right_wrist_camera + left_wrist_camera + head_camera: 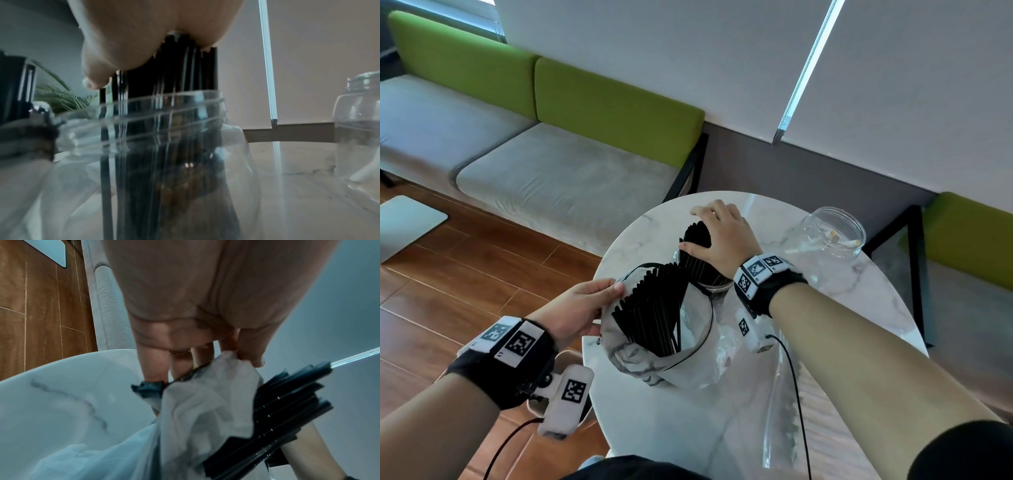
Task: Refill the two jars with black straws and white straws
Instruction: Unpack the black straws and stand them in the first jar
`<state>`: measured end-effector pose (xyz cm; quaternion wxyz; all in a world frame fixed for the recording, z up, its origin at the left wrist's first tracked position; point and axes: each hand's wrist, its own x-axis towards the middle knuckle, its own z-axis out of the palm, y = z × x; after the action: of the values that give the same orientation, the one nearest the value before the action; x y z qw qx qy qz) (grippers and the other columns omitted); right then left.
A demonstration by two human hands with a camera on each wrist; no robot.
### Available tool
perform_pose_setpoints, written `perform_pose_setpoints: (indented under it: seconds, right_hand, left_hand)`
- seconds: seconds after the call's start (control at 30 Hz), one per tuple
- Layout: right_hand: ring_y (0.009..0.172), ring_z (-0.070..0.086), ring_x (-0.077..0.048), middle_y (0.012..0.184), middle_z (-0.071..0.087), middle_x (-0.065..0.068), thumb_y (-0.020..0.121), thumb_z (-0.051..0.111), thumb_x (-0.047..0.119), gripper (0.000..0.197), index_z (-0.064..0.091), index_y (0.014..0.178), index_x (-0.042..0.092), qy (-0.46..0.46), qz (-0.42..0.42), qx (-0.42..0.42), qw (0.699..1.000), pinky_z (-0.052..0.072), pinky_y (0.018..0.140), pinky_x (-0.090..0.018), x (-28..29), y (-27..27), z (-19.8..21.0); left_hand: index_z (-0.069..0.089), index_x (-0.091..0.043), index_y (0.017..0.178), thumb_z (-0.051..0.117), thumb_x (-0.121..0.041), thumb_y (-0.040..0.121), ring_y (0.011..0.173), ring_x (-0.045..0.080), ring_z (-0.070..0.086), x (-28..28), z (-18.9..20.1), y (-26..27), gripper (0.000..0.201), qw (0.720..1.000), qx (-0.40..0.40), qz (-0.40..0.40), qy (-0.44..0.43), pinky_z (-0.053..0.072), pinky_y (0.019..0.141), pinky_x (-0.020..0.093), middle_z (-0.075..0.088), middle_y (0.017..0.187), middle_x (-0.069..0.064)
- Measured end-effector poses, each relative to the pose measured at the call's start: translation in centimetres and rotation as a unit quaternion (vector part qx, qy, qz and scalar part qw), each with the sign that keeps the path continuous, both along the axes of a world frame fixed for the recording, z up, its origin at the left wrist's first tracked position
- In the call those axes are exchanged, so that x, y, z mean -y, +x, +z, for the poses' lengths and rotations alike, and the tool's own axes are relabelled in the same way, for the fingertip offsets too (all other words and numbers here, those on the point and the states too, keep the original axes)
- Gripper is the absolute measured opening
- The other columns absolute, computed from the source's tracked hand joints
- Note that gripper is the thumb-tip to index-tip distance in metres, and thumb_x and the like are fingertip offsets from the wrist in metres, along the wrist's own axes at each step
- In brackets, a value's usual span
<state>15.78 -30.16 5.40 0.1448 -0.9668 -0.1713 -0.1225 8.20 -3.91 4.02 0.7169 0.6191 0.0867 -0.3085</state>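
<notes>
The right hand (722, 240) is clamped on a bundle of black straws (697, 253) standing in the near jar (144, 146). Left of that jar, the left hand (578, 308) pinches the bag (654, 356), which holds more. The far jar (832, 236), to its right, holds few white straws (804, 246); that refill appears untouched.

Two glass jars (834, 233), one plastic bag (688, 346), two hands (722, 236)
</notes>
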Motion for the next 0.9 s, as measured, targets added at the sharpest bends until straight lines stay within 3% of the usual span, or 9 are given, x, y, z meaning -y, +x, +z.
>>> perform_pose_setpoints:
  seconds: [0.07,0.13,0.2,0.3,0.37,0.47,0.63,0.77,0.9]
  right_hand:
    - [0.115,0.042,-0.023,0.125,0.045,0.003,0.079,0.057,0.064,0.067,0.045,0.133,0.027,-0.028,0.002,-0.029,0.999,0.04,0.093,-0.039,-0.4,0.1,0.4]
    - [0.113,0.046,-0.023,0.124,0.049,0.003,0.081,0.058,0.061,0.061,0.048,0.131,0.028,-0.053,0.014,-0.068,0.996,0.043,0.093,-0.04,-0.9,0.2,0.6]
    - [0.102,0.051,-0.025,0.111,0.057,0.0,0.085,0.06,0.048,0.042,0.058,0.117,0.021,-0.052,0.022,-0.068,0.996,0.047,0.086,-0.044,-1.3,0.1,0.4]
    - [0.091,0.052,-0.027,0.1,0.057,-0.005,0.087,0.059,0.027,0.022,0.059,0.103,0.012,0.043,0.012,-0.003,0.999,0.05,0.073,-0.046,-1.2,0.1,0.3]
    - [0.094,0.05,-0.027,0.108,0.054,-0.005,0.087,0.056,0.02,0.03,0.056,0.117,0.015,0.06,0.018,0.01,0.998,0.052,0.071,-0.045,-1.1,0.2,0.2]
    - [0.101,0.051,-0.029,0.12,0.052,-0.006,0.087,0.049,0.013,0.05,0.051,0.133,0.031,-0.003,0.071,0.032,0.997,0.052,0.074,-0.042,-1.0,0.2,-0.2]
    - [0.109,0.053,-0.028,0.113,0.061,-0.002,0.085,0.037,0.026,0.04,0.071,0.106,0.026,-0.011,0.096,0.018,0.995,0.047,0.088,-0.05,-0.6,-0.3,-0.4]
    - [0.115,0.048,-0.023,0.113,0.06,0.002,0.086,0.036,0.028,0.04,0.07,0.106,0.022,0.052,0.08,0.026,0.995,0.036,0.102,-0.044,-0.4,-0.6,0.7]
    - [0.113,0.048,-0.022,0.107,0.06,0.005,0.087,0.052,0.04,0.032,0.07,0.106,0.022,0.015,0.127,0.06,0.99,0.034,0.101,-0.04,-0.2,-1.3,1.4]
  left_hand:
    - [0.062,-0.001,0.108,0.056,-0.033,0.077,0.074,0.017,0.068,0.0,0.0,0.0,0.045,1.0,-0.003,0.0,-0.001,0.059,0.059,0.029,0.067,0.098,0.013]
    - [0.062,-0.002,0.107,0.057,-0.033,0.077,0.072,0.016,0.068,0.0,0.0,0.1,0.044,1.0,-0.006,0.002,-0.002,0.058,0.057,0.028,0.067,0.096,0.013]
    - [0.062,-0.001,0.107,0.057,-0.033,0.077,0.07,0.015,0.068,0.0,0.0,0.0,0.043,1.0,-0.007,0.003,-0.001,0.057,0.056,0.027,0.067,0.095,0.012]
    - [0.06,0.002,0.11,0.057,-0.032,0.078,0.07,0.015,0.068,0.0,0.0,0.0,0.047,1.0,-0.009,0.005,-0.001,0.058,0.057,0.028,0.066,0.094,0.012]
    - [0.059,0.003,0.111,0.056,-0.032,0.078,0.07,0.015,0.068,-0.1,0.0,0.0,0.048,1.0,-0.01,0.006,-0.003,0.058,0.056,0.028,0.066,0.095,0.012]
    - [0.059,0.002,0.112,0.056,-0.033,0.078,0.072,0.016,0.067,-0.1,0.0,0.0,0.048,1.0,-0.013,0.005,-0.003,0.058,0.056,0.027,0.064,0.1,0.015]
    - [0.058,0.003,0.112,0.057,-0.034,0.077,0.072,0.016,0.066,0.0,0.0,-0.1,0.051,1.0,-0.01,0.006,0.004,0.057,0.056,0.027,0.064,0.096,0.013]
    - [0.058,0.004,0.113,0.057,-0.034,0.077,0.073,0.016,0.066,0.0,0.0,-0.1,0.052,1.0,-0.007,0.008,0.007,0.058,0.059,0.028,0.064,0.098,0.014]
    - [0.058,0.004,0.112,0.057,-0.033,0.077,0.071,0.016,0.066,-0.1,0.0,-0.1,0.051,1.0,-0.006,0.009,0.007,0.058,0.057,0.028,0.064,0.096,0.013]
